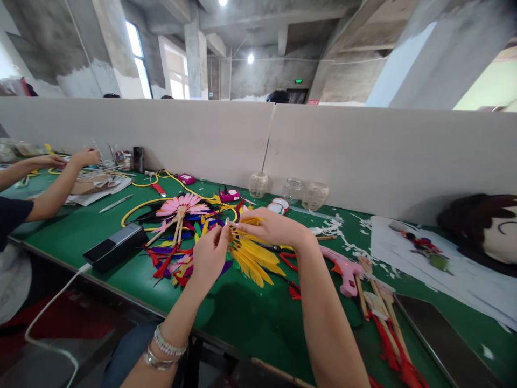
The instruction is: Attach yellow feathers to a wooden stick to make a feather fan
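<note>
My left hand (210,250), with bracelets on its wrist, is closed with thumb and fingertips pinched at the gathered base of a fan of yellow feathers (258,262). Fingertip to fingertip with it, my right hand (269,223) pinches the same spot from the right. The feathers spread down and right beneath my right hand, just above the green table (246,318); the exact grip point is hidden by my fingers. Left of my hands lies a pink feather fan (183,207) with wooden sticks, over a heap of coloured feathers (173,258).
A pink glue gun (345,269), red-handled scissors (288,260) and tasselled wooden sticks (388,318) lie to the right, near a dark tablet-like slab (444,342). Glass jars (315,195) stand by the white partition (363,156). A black power bank (115,248) and a co-worker's hands (83,157) are left.
</note>
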Action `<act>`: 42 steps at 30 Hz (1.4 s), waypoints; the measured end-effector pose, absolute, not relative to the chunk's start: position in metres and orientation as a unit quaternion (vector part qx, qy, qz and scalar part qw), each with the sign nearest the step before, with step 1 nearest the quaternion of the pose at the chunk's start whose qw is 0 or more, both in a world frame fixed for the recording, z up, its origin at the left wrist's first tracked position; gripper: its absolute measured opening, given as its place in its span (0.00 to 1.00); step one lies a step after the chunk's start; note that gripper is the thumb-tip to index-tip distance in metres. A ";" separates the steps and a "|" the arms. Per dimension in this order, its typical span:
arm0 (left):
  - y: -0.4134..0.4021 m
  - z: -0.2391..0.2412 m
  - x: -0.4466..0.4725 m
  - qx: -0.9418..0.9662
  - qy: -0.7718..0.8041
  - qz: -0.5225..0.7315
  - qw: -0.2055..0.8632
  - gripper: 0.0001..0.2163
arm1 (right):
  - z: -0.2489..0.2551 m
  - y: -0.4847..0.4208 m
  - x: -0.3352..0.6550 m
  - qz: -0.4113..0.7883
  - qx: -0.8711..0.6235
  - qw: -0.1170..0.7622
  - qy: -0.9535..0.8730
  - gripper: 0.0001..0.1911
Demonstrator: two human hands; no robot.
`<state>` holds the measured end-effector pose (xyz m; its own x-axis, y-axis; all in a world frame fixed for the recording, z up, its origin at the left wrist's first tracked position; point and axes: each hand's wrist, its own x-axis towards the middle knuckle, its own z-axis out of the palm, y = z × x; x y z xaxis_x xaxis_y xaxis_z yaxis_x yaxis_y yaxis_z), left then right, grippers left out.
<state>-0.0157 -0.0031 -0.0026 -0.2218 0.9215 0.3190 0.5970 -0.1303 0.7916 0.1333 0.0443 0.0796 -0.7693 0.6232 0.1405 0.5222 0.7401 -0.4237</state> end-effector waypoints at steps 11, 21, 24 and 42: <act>-0.005 -0.005 -0.012 0.602 0.650 0.441 0.143 0.20 | 0.092 0.032 0.142 0.228 -0.350 0.138 -0.898 0.20; -0.007 0.002 -0.012 0.601 0.624 0.472 0.165 0.21 | 0.095 0.029 0.143 0.253 -0.359 0.136 -0.888 0.19; -0.007 0.002 -0.012 0.587 0.615 0.499 0.169 0.20 | 0.098 0.028 0.145 0.274 -0.360 0.154 -0.878 0.19; -0.006 -0.003 -0.014 0.579 0.583 0.536 0.194 0.20 | 0.113 0.015 0.182 0.261 -0.379 0.248 -0.852 0.20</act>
